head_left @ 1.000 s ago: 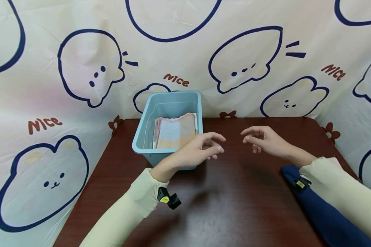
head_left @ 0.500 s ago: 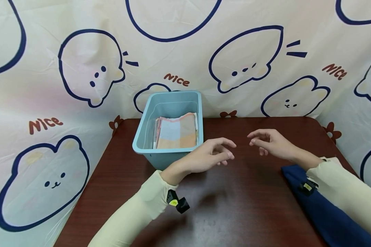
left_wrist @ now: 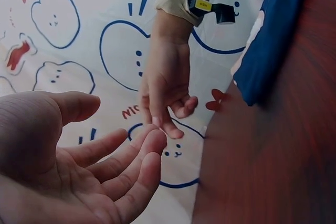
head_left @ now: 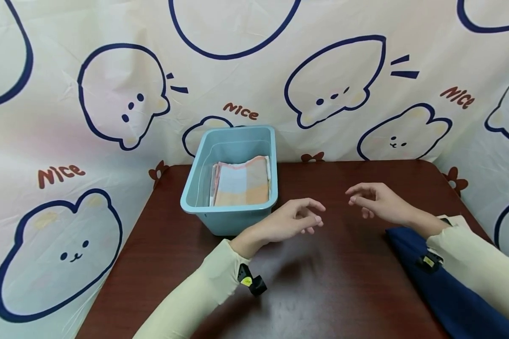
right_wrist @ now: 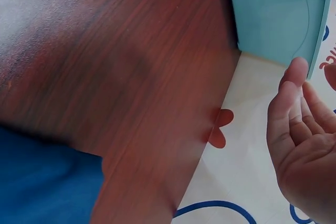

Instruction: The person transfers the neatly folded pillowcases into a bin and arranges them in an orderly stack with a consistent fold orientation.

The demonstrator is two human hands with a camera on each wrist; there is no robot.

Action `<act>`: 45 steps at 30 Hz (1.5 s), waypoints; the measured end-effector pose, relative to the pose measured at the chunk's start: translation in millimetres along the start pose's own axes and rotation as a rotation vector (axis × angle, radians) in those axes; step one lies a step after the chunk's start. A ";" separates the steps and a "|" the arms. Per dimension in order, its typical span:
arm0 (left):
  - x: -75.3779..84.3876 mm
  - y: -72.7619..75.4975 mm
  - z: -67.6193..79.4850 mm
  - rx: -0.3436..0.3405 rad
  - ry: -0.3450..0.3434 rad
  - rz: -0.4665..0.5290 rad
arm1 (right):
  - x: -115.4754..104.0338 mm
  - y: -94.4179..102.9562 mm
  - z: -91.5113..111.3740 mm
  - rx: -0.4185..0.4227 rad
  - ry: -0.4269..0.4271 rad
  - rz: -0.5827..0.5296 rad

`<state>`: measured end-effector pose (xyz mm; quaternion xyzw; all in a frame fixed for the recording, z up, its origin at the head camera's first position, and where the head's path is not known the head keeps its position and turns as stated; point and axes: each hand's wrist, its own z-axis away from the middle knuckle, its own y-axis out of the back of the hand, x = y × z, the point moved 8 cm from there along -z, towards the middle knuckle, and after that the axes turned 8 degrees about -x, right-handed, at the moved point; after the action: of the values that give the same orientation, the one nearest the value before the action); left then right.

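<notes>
My left hand (head_left: 289,220) hovers over the table in front of the bin's right corner, palm facing inward and fingers loosely bent, with nothing in it. Across from it my right hand (head_left: 381,202) is held up in the same relaxed way, also holding nothing, near the far end of a dark blue cloth (head_left: 449,287). In the left wrist view both hands show, the left hand (left_wrist: 105,166) with its fingers loosely spread. A light blue plastic bin (head_left: 233,217) stands at the back, and folded cloths (head_left: 243,181) in pale blue, orange and pink lie inside it.
The dark reddish-brown wooden table (head_left: 322,301) reaches back to a cream curtain (head_left: 246,80) printed with blue bear outlines. The blue cloth lies along the table's right edge, partly under my right forearm. Each sleeve carries a small black wrist camera (head_left: 251,281).
Both hands have drifted to the right and slightly nearer to me, the left one moving away from the bin's front rim. The bin and the cloths stay where they were.
</notes>
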<state>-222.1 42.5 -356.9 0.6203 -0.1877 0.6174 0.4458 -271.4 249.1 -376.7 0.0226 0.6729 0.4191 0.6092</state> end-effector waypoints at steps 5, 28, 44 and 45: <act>-19.0 -3.7 -6.0 0.021 0.035 0.011 | 7.1 -2.9 5.1 0.016 -0.006 -0.019; -65.4 -11.3 -28.1 0.046 0.142 0.052 | 62.4 11.4 28.9 0.009 -0.133 0.040; -80.4 -18.9 -32.8 0.014 0.183 0.077 | 97.0 36.7 53.8 0.011 -0.183 0.292; -80.7 -19.5 -32.9 0.010 0.184 0.074 | 99.6 38.2 55.7 0.007 -0.186 0.312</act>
<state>-240.1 53.0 -443.7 0.5560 -0.1656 0.6888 0.4348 -268.6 357.6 -428.7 0.1675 0.6033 0.5020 0.5966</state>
